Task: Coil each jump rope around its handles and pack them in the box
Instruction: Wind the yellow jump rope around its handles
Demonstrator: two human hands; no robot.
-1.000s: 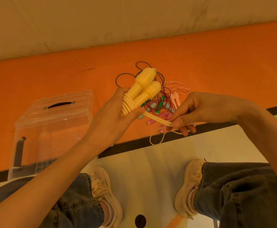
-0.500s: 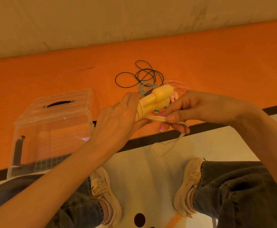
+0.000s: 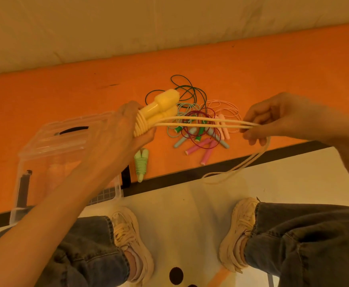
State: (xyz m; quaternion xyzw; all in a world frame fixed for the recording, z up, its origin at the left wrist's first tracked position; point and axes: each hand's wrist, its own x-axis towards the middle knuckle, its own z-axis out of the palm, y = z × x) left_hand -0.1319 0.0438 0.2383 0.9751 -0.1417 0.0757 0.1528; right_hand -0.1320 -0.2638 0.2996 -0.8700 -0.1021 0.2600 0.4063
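Observation:
My left hand [image 3: 115, 139] grips the two yellow handles [image 3: 161, 104] of a jump rope, with several turns of cream rope wound round their lower part. From there the doubled cream rope [image 3: 200, 122] stretches taut to my right hand [image 3: 273, 119], which pinches it; the loose end hangs down in a loop [image 3: 237, 166]. A clear plastic box [image 3: 51, 154] with a lid stands at the left on the orange mat. A coiled light-green jump rope [image 3: 140, 163] lies by the box.
A tangle of several uncoiled jump ropes [image 3: 198, 125] with green, pink and pale blue handles lies on the orange mat [image 3: 273, 69] behind the taut rope. My two shoes [image 3: 128, 241] and jeans rest on the pale floor below.
My right hand has pulled away to the right, drawing the cream rope out taut. My left hand with the yellow handles shifted slightly left, uncovering the tangle and the coiled green rope.

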